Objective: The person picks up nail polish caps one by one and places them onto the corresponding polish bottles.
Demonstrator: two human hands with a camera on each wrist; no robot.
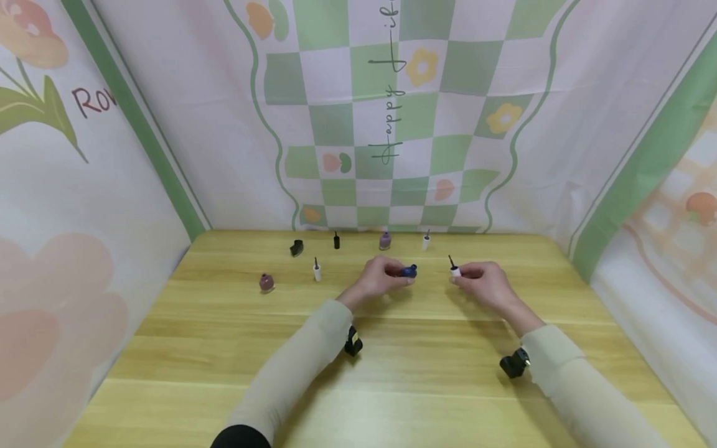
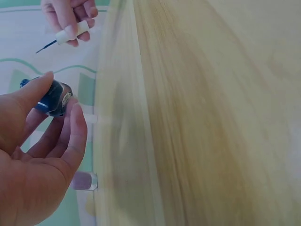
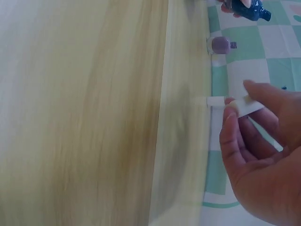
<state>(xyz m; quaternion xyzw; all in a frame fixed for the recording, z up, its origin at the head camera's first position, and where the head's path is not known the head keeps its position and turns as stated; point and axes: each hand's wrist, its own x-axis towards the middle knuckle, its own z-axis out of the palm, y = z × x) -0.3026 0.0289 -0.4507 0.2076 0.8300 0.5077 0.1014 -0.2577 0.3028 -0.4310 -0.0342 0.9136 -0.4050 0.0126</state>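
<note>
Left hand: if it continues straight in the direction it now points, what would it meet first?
Probably the white cap held by the right hand, though depth is hard to judge.

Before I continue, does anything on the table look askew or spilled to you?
The black nail polish bottle, back left, looks askew: its outline slants, while the black brush cap beside it stands upright. I cannot tell whether it lies on its side. No spill shows.

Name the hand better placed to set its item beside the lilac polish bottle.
Left hand, probably: its blue bottle is nearer the lilac bottle than the brush cap in the right hand.
</note>
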